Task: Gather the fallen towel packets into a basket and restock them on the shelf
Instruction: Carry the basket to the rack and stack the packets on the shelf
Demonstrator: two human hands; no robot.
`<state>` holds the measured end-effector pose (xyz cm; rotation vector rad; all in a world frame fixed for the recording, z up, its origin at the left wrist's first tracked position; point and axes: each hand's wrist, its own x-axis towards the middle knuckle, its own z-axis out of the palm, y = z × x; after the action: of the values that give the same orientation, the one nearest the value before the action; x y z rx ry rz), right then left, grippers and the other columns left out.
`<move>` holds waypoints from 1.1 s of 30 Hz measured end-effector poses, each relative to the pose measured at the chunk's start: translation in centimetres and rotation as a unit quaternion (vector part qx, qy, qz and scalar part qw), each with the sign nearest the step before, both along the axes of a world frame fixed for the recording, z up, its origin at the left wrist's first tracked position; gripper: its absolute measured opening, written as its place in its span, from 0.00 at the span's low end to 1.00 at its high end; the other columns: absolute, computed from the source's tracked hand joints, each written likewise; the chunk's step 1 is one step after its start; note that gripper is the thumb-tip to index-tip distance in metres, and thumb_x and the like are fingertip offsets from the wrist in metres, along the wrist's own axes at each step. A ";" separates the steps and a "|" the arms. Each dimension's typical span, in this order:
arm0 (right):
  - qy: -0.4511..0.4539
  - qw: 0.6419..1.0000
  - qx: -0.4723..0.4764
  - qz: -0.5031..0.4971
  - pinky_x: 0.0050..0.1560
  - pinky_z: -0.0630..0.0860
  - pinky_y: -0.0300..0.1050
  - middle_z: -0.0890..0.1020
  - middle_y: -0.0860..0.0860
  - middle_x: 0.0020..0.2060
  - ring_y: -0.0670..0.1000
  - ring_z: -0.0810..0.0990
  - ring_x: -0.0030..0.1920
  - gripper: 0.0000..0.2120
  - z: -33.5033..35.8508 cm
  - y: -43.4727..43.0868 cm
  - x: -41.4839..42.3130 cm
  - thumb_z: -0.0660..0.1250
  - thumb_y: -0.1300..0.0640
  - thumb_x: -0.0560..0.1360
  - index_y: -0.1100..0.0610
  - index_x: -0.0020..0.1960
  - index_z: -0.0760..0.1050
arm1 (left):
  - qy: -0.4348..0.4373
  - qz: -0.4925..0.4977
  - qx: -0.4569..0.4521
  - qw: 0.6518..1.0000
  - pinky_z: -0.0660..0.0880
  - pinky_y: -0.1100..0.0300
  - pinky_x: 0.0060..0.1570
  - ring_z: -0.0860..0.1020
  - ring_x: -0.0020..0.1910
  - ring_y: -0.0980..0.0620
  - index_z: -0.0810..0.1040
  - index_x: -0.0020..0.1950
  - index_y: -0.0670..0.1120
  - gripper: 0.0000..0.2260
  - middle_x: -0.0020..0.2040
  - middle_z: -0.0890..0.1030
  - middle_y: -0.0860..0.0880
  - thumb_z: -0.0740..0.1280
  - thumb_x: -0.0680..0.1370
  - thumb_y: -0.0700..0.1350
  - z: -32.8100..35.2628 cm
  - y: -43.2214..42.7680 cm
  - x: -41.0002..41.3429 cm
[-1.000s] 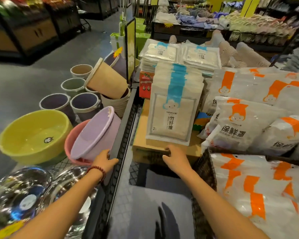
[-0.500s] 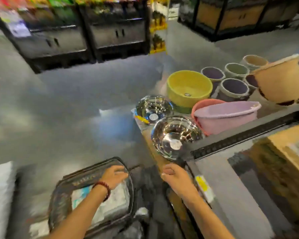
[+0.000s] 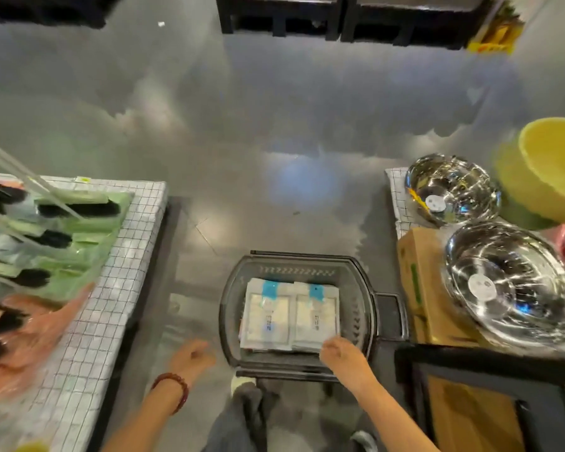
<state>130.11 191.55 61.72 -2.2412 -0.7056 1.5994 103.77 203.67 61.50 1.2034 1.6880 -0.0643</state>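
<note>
Grey floor holds basket; right hand grips towel packets.

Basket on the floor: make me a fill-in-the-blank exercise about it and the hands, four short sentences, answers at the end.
1. The towel packets in the basket each carry a ____ patch at the top.
2. The hand at the packets' near edge is the person's ____ one.
3. The beaded bracelet sits on the ____ wrist.
4. To the basket's right sit ____ shiny steel bowls.

Missing words: blue; right; left; two.
</note>
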 end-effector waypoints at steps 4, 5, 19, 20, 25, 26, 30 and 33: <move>-0.009 0.999 -0.038 -0.008 0.48 0.66 0.35 0.75 0.48 0.48 0.51 0.76 0.55 0.11 -4.5 4.3 -2.9 0.63 0.60 0.77 0.57 0.59 0.74 | 0.039 0.012 -0.028 0.999 0.68 0.56 0.57 0.75 0.59 0.39 0.77 0.58 0.34 0.14 0.58 0.78 0.35 0.68 0.73 0.32 -4.9 4.5 -3.1; -0.014 0.999 -0.041 -0.014 0.48 0.66 0.36 0.76 0.49 0.48 0.52 0.77 0.56 0.11 -5.8 5.2 -3.3 0.63 0.60 0.77 0.58 0.59 0.75 | 0.040 0.016 -0.034 0.999 0.68 0.56 0.59 0.75 0.59 0.40 0.76 0.59 0.34 0.15 0.59 0.78 0.35 0.68 0.73 0.33 -6.3 5.4 -3.5; -0.079 0.990 -0.089 -0.069 0.58 0.73 0.52 0.79 0.64 0.54 0.61 0.77 0.55 0.11 -34.2 12.6 -2.2 0.58 0.68 0.76 0.69 0.54 0.76 | 0.061 -0.015 0.056 0.996 0.72 0.55 0.44 0.78 0.48 0.43 0.75 0.53 0.44 0.19 0.46 0.79 0.46 0.74 0.69 0.53 -32.0 14.1 1.1; -0.086 0.990 -0.087 -0.068 0.58 0.73 0.49 0.79 0.62 0.55 0.60 0.77 0.56 0.12 -36.0 12.8 -2.0 0.58 0.67 0.76 0.67 0.56 0.76 | 0.072 -0.018 0.085 0.994 0.73 0.55 0.43 0.78 0.45 0.44 0.74 0.51 0.44 0.18 0.43 0.79 0.47 0.74 0.70 0.53 -33.2 14.4 1.4; 0.001 0.991 -0.102 -0.088 0.50 0.71 0.42 0.73 0.49 0.47 0.49 0.74 0.49 0.08 -42.8 13.7 -2.6 0.62 0.62 0.75 0.57 0.54 0.74 | 0.082 0.013 0.194 0.978 0.66 0.64 0.29 0.73 0.30 0.56 0.71 0.47 0.48 0.08 0.33 0.74 0.55 0.69 0.75 0.46 -37.1 13.8 1.9; 0.014 0.990 -0.108 -0.088 0.46 0.70 0.41 0.72 0.48 0.45 0.48 0.72 0.45 0.07 -43.6 14.0 -2.8 0.63 0.62 0.75 0.56 0.52 0.73 | 0.086 0.019 0.207 0.974 0.64 0.66 0.28 0.71 0.30 0.60 0.71 0.47 0.49 0.07 0.32 0.73 0.57 0.69 0.75 0.46 -37.5 13.6 2.0; 0.007 0.985 -0.128 -0.114 0.64 0.68 0.46 0.68 0.55 0.65 0.54 0.69 0.65 0.32 -46.3 15.0 -3.8 0.66 0.60 0.74 0.61 0.74 0.57 | 0.102 0.026 0.220 0.970 0.61 0.71 0.27 0.68 0.29 0.64 0.71 0.50 0.48 0.08 0.32 0.70 0.60 0.68 0.76 0.47 -38.1 13.3 2.0; -0.062 0.982 -0.159 -0.078 0.72 0.60 0.51 0.55 0.56 0.75 0.58 0.58 0.74 0.40 -47.2 15.6 -5.2 0.67 0.57 0.72 0.59 0.77 0.49 | 0.110 0.026 0.215 0.970 0.61 0.71 0.28 0.67 0.30 0.65 0.73 0.54 0.44 0.11 0.32 0.69 0.60 0.68 0.76 0.47 -38.3 13.1 1.9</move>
<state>124.91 207.11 14.49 -2.5674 -0.3073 1.6009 105.68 216.73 23.19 1.5133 1.9918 0.2193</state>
